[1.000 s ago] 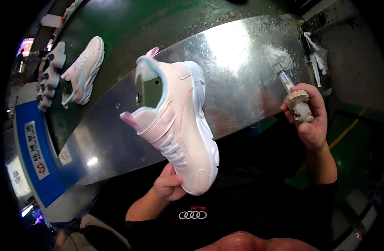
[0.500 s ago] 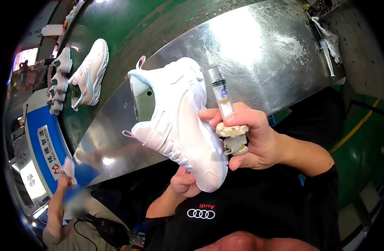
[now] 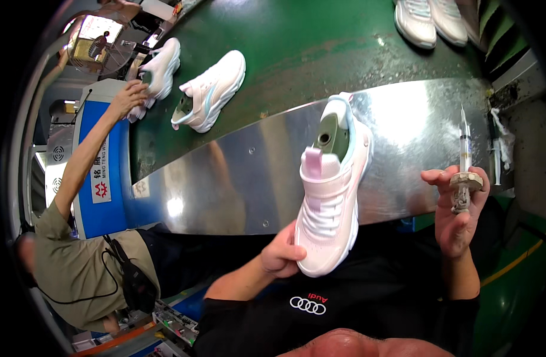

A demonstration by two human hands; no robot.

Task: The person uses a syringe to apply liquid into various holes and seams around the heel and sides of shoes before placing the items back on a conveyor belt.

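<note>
My left hand (image 3: 282, 253) grips a pale pink and white sneaker (image 3: 329, 220) by its toe, thumb over the upper. The sneaker's laces face up, and its heel points away from me over the metal table. Inside its opening sits a green shoe last (image 3: 327, 135) with a dark round hole. Off to the right, apart from the shoe, my right hand (image 3: 454, 226) holds a syringe (image 3: 465, 154) with its needle pointing up. A crusty, whitish collar surrounds the lower end of the syringe, between my fingers and thumb.
The shiny metal table (image 3: 225, 196) borders a green belt (image 3: 320, 53). One sneaker (image 3: 216, 89) lies there; a co-worker's hand (image 3: 129, 98) touches another sneaker (image 3: 163, 68) at left. A sneaker pair (image 3: 427, 24) sits far right. A second syringe (image 3: 496, 157) lies beside white crumpled material (image 3: 506, 143).
The held sneaker has turned from its side to laces up and moved right. My right hand with the syringe has moved right, away from it. The co-worker's arm now reaches the sneakers at left.
</note>
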